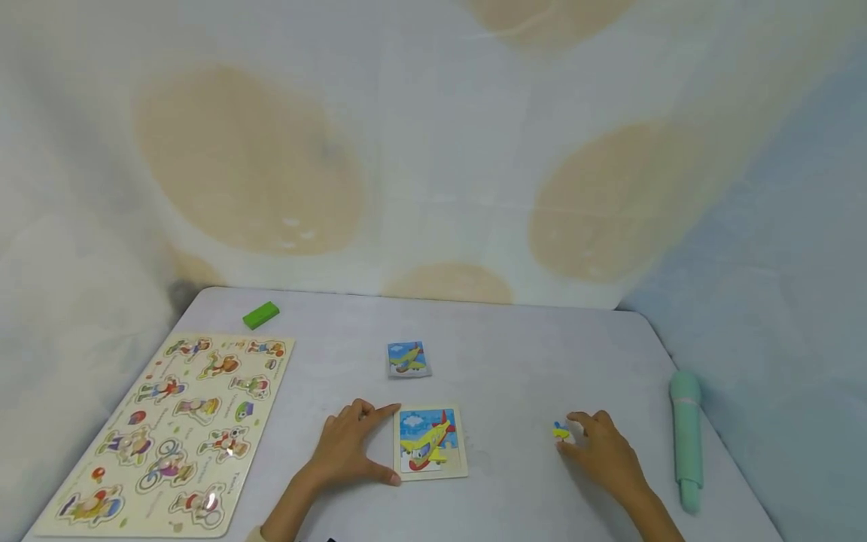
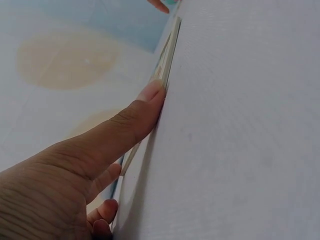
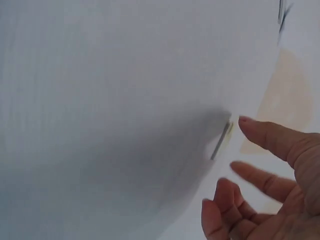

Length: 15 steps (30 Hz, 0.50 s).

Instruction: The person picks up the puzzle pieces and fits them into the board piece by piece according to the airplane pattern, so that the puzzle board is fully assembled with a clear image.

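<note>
A wooden jigsaw puzzle tray (image 1: 463, 444) with a yellow airplane picture lies flat at the middle front of the table. My left hand (image 1: 348, 444) spans its left side, the index finger at the far corner and the thumb against the near one. In the left wrist view, the thumb (image 2: 135, 120) presses the tray's edge (image 2: 172, 52). To the right, a small blue-and-yellow puzzle piece (image 1: 561, 431) lies on the table. My right hand (image 1: 606, 455) is just beside it, thumb and index finger spread. In the right wrist view, a gap shows between the fingertips and the piece (image 3: 222, 140).
Behind the tray lies a small airplane picture card (image 1: 409, 360). A large peg puzzle board (image 1: 183, 436) with sports figures covers the left side. A green block (image 1: 260, 315) sits at the back left, and a mint-green wand-shaped object (image 1: 687, 436) lies along the right edge.
</note>
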Available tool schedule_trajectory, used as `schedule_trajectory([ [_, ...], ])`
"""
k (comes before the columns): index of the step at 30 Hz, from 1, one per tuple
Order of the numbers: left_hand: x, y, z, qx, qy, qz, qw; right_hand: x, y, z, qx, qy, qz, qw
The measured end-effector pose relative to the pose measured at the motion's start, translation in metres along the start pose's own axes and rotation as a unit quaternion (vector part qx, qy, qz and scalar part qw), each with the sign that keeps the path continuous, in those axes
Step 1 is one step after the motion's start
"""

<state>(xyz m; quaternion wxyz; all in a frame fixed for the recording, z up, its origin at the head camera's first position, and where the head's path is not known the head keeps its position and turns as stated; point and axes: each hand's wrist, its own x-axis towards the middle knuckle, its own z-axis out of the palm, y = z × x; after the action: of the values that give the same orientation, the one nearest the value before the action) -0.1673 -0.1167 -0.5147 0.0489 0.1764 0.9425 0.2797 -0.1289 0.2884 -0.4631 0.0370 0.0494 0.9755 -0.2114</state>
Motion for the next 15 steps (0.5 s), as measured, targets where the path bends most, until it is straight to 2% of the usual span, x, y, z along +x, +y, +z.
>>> schedule_trajectory([
  [5, 0.0, -0.001, 0.0, -0.005, -0.003, -0.004, 1.0, 0.004, 0.008, -0.006, 0.005, -0.02, -0.029, 0.9994],
  [15, 0.001, 0.0, 0.0, -0.001, 0.002, 0.0, 1.0, 0.011, 0.021, 0.0, 0.008, -0.006, -0.062, 0.998],
])
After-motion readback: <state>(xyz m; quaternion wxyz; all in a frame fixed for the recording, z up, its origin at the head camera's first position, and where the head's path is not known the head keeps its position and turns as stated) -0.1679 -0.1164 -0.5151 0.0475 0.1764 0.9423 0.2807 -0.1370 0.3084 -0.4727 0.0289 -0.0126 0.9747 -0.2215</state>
